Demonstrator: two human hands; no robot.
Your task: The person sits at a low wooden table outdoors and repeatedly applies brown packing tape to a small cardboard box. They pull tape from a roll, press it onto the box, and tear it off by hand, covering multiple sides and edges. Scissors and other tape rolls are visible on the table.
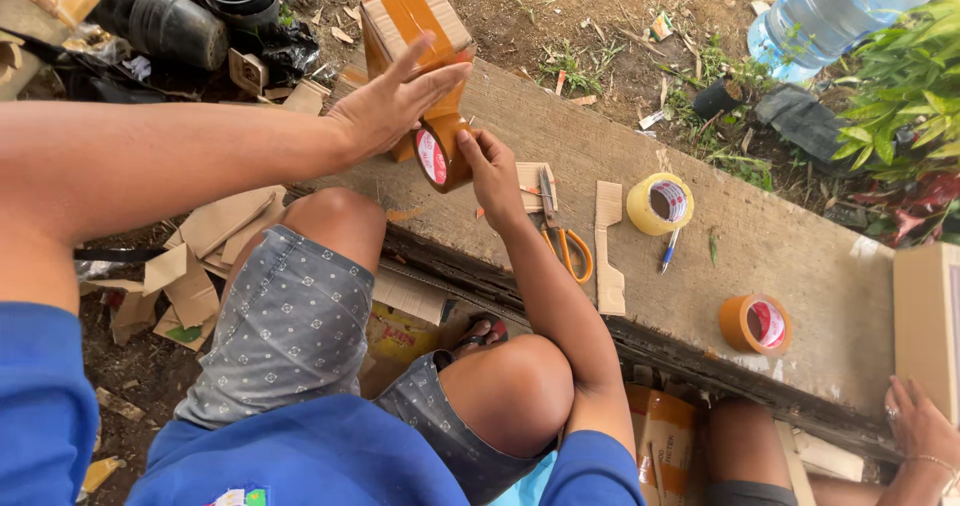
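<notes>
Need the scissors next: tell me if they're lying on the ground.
No, the scissors lie on the wooden board, beside the right hand.

Soft, even daylight fills the head view, bright without hard shadows; only a dim band lies under the wooden plank [760,256], and the plastic water bottle [835,11] shows mild glare. Focus is sharp at centre; the blue sleeve [40,406] blurs slightly, and the edges bow with wide-angle distortion.
</notes>
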